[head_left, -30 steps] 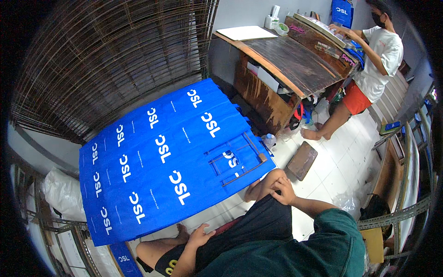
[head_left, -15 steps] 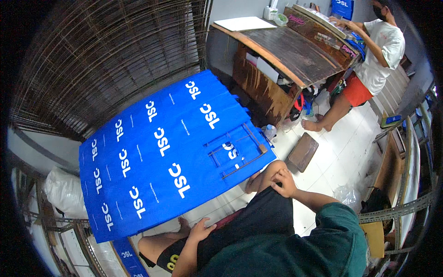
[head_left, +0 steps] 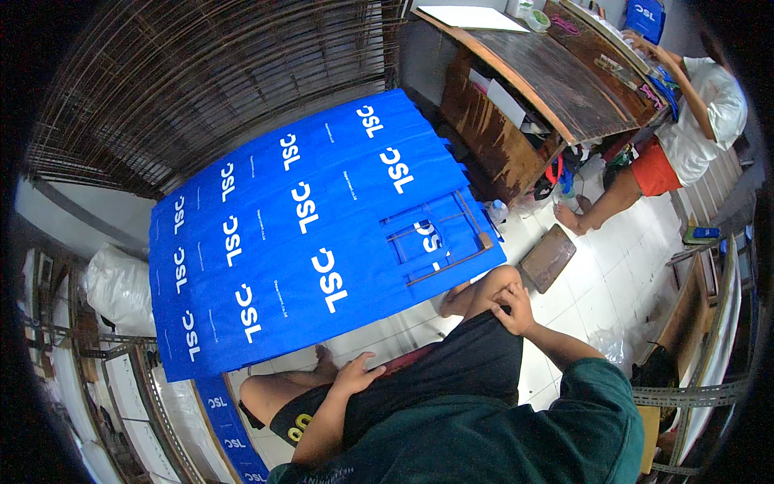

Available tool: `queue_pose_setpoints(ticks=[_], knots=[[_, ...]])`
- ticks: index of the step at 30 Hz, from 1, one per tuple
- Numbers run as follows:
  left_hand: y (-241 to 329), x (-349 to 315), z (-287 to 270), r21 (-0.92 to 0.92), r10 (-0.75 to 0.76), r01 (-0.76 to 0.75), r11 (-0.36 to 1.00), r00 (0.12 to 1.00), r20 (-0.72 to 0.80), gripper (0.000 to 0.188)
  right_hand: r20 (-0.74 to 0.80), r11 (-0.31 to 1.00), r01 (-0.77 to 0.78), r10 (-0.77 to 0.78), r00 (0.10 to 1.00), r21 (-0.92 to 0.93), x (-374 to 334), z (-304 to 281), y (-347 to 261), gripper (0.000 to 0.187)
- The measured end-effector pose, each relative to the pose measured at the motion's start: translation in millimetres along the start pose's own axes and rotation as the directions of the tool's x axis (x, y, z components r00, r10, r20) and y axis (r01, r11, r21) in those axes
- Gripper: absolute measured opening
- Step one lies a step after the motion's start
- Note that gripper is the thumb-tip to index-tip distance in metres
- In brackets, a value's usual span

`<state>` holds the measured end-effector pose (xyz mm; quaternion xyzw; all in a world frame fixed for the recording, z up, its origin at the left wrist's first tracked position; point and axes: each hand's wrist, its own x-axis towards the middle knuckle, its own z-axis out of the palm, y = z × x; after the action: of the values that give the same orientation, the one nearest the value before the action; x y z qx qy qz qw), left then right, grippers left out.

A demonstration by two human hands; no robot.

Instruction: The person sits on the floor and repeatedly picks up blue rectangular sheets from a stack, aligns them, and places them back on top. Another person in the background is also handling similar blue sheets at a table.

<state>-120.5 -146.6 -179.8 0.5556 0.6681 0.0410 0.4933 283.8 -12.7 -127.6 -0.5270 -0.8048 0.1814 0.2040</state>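
My left hand (head_left: 356,376) lies on my left thigh with its thumb apart from the fingers, holding nothing. On my bent right knee rests my right hand (head_left: 513,308), its fingers loosely curved, with a gap between them and the thumb; nothing shows in it. In front of me, blue printed fabric sheets (head_left: 274,266) with rows of white lettering cover a low surface. Near the right corner of the fabric lies a thin rectangular frame (head_left: 447,271) with a small brown block (head_left: 484,239) on its edge. Both hands are apart from the fabric and the frame.
A dark wooden table (head_left: 556,73) stands at the back right; another person (head_left: 701,121) works beside it. Metal wire racks (head_left: 218,89) rise behind the fabric. A brown slab (head_left: 548,258) lies on the tiled floor. White plastic bags (head_left: 121,286) sit at left.
The view has shifted, so the fabric, table and other person sit further right and higher in the picture. My hands stay on my thigh and knee.
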Motion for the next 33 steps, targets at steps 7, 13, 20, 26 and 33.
queue_pose_setpoints(ticks=[7,13,20,26,33], knots=[[-4.2,5.0,1.7,-0.026,0.029,-0.029,0.999,1.0,0.008,0.063,-0.04,0.999,0.033,-0.033,0.999,-0.005,2.5,0.9,-0.3,0.021],[4.2,1.7,-4.1,0.005,-0.003,0.003,1.0,0.999,0.043,0.066,-0.075,0.998,0.058,-0.061,0.995,-0.038,1.9,5.8,4.3,0.018],[3.6,0.8,-0.6,0.016,-0.003,0.003,1.0,1.0,0.002,0.065,-0.022,1.0,0.016,-0.016,1.0,-0.016,-0.2,6.0,6.8,0.017],[1.4,-0.3,-0.9,0.012,-0.006,0.006,1.0,1.0,0.01,0.064,-0.023,1.0,0.003,-0.003,1.0,-0.015,0.8,6.5,3.1,0.017],[-15.8,7.6,11.7,-0.019,0.001,-0.001,1.0,1.0,0.013,0.064,-0.013,1.0,0.016,-0.016,1.0,0.002,3.2,4.1,-2.3,0.018]])
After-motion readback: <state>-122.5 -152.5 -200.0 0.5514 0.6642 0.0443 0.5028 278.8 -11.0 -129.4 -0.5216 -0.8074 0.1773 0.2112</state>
